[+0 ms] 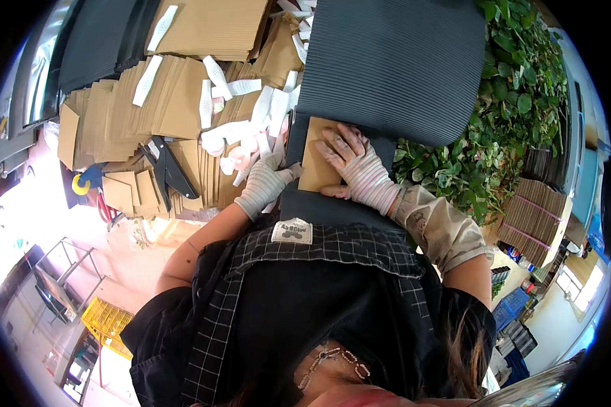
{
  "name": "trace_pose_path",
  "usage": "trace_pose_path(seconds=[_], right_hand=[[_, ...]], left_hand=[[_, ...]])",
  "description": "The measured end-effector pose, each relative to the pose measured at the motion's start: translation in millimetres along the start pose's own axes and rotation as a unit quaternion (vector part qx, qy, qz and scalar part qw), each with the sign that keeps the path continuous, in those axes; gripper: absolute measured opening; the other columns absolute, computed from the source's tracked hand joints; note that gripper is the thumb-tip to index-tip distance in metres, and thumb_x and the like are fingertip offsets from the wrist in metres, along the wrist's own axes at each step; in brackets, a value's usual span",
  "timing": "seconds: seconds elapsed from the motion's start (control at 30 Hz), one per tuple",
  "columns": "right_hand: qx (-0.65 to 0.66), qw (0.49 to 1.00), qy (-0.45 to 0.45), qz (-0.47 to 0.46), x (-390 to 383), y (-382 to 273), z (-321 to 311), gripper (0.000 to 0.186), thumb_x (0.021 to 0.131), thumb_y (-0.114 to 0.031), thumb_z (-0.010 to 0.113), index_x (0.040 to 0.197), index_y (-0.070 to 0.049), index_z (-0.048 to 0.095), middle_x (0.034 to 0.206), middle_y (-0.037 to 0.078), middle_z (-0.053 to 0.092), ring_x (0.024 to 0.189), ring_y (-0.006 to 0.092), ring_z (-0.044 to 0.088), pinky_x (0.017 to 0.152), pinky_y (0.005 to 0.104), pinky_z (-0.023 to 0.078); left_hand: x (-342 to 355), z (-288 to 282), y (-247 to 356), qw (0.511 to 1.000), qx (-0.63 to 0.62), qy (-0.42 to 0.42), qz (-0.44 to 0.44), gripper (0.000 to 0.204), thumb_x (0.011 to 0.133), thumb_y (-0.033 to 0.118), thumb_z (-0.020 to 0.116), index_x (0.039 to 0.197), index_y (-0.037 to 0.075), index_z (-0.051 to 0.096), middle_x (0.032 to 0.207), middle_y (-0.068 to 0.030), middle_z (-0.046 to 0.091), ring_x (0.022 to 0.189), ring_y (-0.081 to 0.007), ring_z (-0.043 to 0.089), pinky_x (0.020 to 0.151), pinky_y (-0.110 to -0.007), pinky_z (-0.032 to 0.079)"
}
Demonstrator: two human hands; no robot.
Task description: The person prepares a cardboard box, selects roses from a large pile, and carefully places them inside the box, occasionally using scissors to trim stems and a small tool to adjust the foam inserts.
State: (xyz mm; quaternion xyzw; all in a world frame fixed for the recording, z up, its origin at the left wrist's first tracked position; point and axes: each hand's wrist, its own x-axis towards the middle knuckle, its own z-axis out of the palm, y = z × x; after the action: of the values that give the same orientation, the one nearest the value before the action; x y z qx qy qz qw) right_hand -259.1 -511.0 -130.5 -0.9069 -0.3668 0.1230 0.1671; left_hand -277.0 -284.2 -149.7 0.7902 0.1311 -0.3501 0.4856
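We find the brown card [312, 163] just toward 12 o'clock from the middle of our view, lying on a dark surface. The right hand [353, 163] rests over it from 3 o'clock, fingers spread and grasping nothing. The left hand [268, 180], at 8 o'clock from the card, points its thumb at the card's edge — we cannot tell whether its fingers grip anything.

Taking the card as centre, we record a black ribbed sheet [394, 61] at 1 o'clock, green foliage [478, 166] at 3, pink flowers [236, 159] at 9 and white mesh sleeves [206, 103] toward 10 — several lying on cardboard pieces [132, 112].
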Motion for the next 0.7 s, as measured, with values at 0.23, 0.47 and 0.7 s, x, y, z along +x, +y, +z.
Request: trace_pose_path(seconds=[0.23, 0.47, 0.7], right_hand=[[-0.009, 1.000, 0.002, 0.005, -1.1, 2.7, -0.4, 0.088, 0.063, -0.055, 0.069, 0.133, -0.010, 0.040, 0.139, 0.014, 0.033, 0.131, 0.0358, 0.026, 0.104, 0.0523, 0.026], [-0.021, 1.000, -0.019, 0.007, -7.0, 3.4, -1.7, 0.084, 0.065, -0.057, 0.067, 0.129, -0.008, 0.044, 0.138, 0.014, 0.037, 0.131, 0.0349, 0.029, 0.102, 0.0511, 0.029], [0.259, 0.949, -0.026, -0.176, 21.0, -6.9, -159.3, 0.040, 0.086, -0.036, 0.057, 0.113, -0.006, 0.057, 0.106, 0.017, 0.060, 0.105, 0.0335, 0.054, 0.090, 0.0408, 0.044]], left_hand=[[6.8, 0.3, -7.9, 0.999, 0.025, -0.026, -0.012, 0.033, 0.074, 0.027, 0.074, 0.081, -0.001, 0.057, 0.072, -0.0042, 0.052, 0.066, -0.0121, 0.046, 0.060, -0.028, 0.042], [4.2, -11.5, 42.8, 0.797, 0.241, 0.039, 0.552, 0.081, 0.060, 0.044, 0.077, 0.123, 0.005, 0.045, 0.128, -0.0159, 0.043, 0.113, -0.0362, 0.047, 0.094, -0.048, 0.039], [15.1, 2.0, 53.0, 0.771, 0.508, -0.128, 0.363, 0.084, 0.067, 0.049, 0.071, 0.136, 0.013, 0.040, 0.142, -0.0161, 0.030, 0.134, -0.0372, 0.023, 0.108, -0.054, 0.017]])
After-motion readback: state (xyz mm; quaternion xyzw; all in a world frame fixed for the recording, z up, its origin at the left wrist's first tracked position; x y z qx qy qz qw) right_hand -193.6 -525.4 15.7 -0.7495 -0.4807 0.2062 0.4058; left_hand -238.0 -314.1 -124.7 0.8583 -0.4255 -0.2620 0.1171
